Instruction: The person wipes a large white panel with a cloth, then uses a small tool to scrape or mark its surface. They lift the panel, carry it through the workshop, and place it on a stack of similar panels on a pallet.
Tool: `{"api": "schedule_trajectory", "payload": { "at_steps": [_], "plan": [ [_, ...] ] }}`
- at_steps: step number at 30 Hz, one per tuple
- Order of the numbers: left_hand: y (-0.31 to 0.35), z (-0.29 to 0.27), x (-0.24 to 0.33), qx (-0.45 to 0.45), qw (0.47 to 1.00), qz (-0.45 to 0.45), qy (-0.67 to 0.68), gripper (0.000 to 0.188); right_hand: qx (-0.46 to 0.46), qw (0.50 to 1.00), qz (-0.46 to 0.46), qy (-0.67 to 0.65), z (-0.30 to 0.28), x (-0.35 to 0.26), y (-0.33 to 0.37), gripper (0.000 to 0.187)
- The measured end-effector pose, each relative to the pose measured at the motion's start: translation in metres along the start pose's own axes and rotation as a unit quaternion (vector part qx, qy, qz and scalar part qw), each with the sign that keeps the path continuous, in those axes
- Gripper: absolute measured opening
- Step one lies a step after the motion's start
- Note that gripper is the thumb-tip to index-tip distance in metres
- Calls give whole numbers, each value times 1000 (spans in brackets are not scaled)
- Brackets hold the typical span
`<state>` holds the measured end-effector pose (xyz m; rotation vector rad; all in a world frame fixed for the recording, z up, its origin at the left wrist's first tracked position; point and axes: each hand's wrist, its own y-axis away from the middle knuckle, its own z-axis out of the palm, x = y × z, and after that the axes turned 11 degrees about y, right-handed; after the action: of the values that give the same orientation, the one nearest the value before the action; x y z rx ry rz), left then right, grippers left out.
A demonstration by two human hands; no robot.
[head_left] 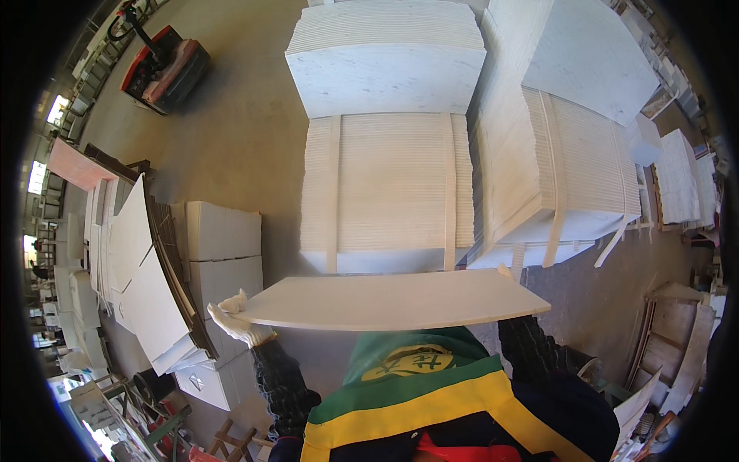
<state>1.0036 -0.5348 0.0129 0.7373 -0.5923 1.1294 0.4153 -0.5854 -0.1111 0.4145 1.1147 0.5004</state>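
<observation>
A flat, pale stone slab (392,300) is held level in front of my body. My left hand (240,323), in a white glove, is closed on its left end, with the thumb on top. At the slab's far right corner a bit of my gloved right hand (504,271) shows; the rest is hidden by the slab. Just beyond the slab stands a strapped stack of stone slabs (389,185), their edges facing up. Behind it a second stack (385,77) shows a white, grey-veined face.
More strapped slabs (581,158) stand to the right. On the left are white boxes (223,231) and leaning thin sheets (142,269). A red pallet truck (165,69) is parked at the far left. A wooden frame (662,339) leans at the right.
</observation>
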Motion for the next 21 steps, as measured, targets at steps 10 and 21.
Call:
{"api": "schedule_trajectory", "payload": {
  "at_steps": [10,21],
  "plan": [
    [-38,43,-73,-40,996,-52,-62,47,-3,997,61,44,46,-50,-103,26],
    [-33,62,-122,59,990,-64,-115,48,3,995,81,61,60,-72,-150,30]
  ]
}}
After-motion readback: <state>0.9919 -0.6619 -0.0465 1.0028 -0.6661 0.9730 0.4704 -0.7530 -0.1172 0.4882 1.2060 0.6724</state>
